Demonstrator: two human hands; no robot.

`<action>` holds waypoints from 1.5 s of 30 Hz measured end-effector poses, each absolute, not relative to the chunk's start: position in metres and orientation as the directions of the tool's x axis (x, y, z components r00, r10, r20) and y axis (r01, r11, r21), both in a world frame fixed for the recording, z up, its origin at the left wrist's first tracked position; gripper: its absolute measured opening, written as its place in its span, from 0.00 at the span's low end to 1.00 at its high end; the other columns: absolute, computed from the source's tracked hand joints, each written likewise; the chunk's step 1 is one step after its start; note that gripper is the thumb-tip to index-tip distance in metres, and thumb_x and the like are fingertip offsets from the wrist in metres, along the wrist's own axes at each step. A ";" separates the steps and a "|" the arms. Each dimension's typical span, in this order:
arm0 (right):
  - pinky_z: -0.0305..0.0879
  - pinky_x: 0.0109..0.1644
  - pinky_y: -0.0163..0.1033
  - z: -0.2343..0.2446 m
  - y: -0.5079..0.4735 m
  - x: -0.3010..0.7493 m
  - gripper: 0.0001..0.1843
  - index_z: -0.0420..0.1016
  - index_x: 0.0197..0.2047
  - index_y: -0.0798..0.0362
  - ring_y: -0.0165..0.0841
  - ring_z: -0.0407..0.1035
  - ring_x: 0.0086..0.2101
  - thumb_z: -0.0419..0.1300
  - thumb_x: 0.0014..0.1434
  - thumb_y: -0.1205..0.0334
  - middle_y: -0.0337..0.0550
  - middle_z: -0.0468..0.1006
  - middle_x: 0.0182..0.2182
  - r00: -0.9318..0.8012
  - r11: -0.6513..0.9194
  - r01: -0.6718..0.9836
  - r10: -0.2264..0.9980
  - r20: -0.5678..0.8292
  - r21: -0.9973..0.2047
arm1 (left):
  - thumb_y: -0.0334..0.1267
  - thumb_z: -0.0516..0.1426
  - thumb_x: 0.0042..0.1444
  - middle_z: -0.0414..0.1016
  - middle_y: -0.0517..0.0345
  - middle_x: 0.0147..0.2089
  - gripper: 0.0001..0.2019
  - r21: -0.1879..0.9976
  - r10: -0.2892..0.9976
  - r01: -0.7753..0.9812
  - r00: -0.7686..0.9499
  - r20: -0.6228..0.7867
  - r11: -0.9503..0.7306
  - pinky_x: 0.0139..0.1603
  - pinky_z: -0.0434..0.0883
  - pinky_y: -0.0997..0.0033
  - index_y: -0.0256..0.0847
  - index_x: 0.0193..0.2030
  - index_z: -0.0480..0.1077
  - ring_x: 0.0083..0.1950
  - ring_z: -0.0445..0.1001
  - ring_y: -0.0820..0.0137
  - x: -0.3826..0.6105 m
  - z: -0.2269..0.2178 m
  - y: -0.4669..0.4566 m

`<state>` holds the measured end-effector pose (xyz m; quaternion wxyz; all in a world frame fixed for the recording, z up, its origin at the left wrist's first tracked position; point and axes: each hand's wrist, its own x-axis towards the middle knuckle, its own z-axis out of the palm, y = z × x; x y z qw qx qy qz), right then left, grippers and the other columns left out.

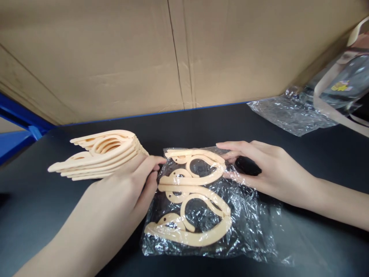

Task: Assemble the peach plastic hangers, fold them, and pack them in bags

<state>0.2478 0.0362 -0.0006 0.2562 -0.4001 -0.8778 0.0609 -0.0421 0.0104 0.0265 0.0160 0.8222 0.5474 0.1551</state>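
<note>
A clear plastic bag (245,215) lies on the black table (201,123) with peach plastic folding hangers (196,200) inside it. My left hand (127,192) rests at the bag's left edge, its fingers pinched together on the bag's rim near the hangers. My right hand (259,169) holds the bag's upper right part, fingers curled around the plastic beside the top hanger. A stack of several more peach hangers (100,154) lies just left of my left hand, outside the bag.
A large cardboard box wall (173,54) stands along the table's far edge. Crumpled clear plastic bags (291,111) and a packed item (346,80) sit at the back right. A blue shelf frame (20,123) shows at the left.
</note>
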 end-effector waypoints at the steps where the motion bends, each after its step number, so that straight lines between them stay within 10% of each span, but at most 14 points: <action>1: 0.72 0.39 0.46 -0.001 0.036 0.248 0.24 0.65 0.60 0.49 0.39 0.75 0.35 0.60 0.61 0.60 0.41 0.83 0.38 -0.547 0.670 0.672 0.736 0.399 -0.315 | 0.43 0.45 0.66 0.76 0.47 0.51 0.17 0.182 0.900 0.896 0.356 0.254 -0.405 0.48 0.74 0.49 0.41 0.54 0.70 0.50 0.76 0.51 -0.041 0.025 0.013; 6: 0.72 0.40 0.45 -0.002 0.036 0.249 0.25 0.64 0.61 0.47 0.37 0.75 0.37 0.61 0.61 0.59 0.41 0.82 0.41 -0.541 0.665 0.661 0.743 0.394 -0.348 | 0.34 0.41 0.68 0.66 0.44 0.66 0.23 0.178 0.848 0.837 0.471 0.244 -0.517 0.65 0.67 0.54 0.31 0.66 0.58 0.65 0.66 0.59 -0.036 0.011 0.030; 25: 0.71 0.48 0.43 0.009 0.054 0.265 0.29 0.65 0.62 0.44 0.38 0.76 0.43 0.64 0.58 0.56 0.40 0.82 0.44 -0.652 0.684 0.577 0.715 0.252 -0.447 | 0.35 0.43 0.70 0.75 0.53 0.47 0.15 0.245 0.818 0.781 0.549 0.169 -0.575 0.49 0.72 0.59 0.40 0.51 0.69 0.46 0.73 0.63 -0.032 0.019 0.027; 45: 0.70 0.47 0.45 0.004 0.053 0.262 0.27 0.65 0.62 0.43 0.37 0.75 0.44 0.61 0.61 0.50 0.39 0.81 0.48 -0.655 0.711 0.594 0.699 0.289 -0.376 | 0.38 0.46 0.69 0.78 0.54 0.51 0.14 0.168 0.777 0.765 0.577 0.251 -0.622 0.48 0.76 0.66 0.41 0.53 0.69 0.50 0.77 0.64 -0.037 0.020 0.022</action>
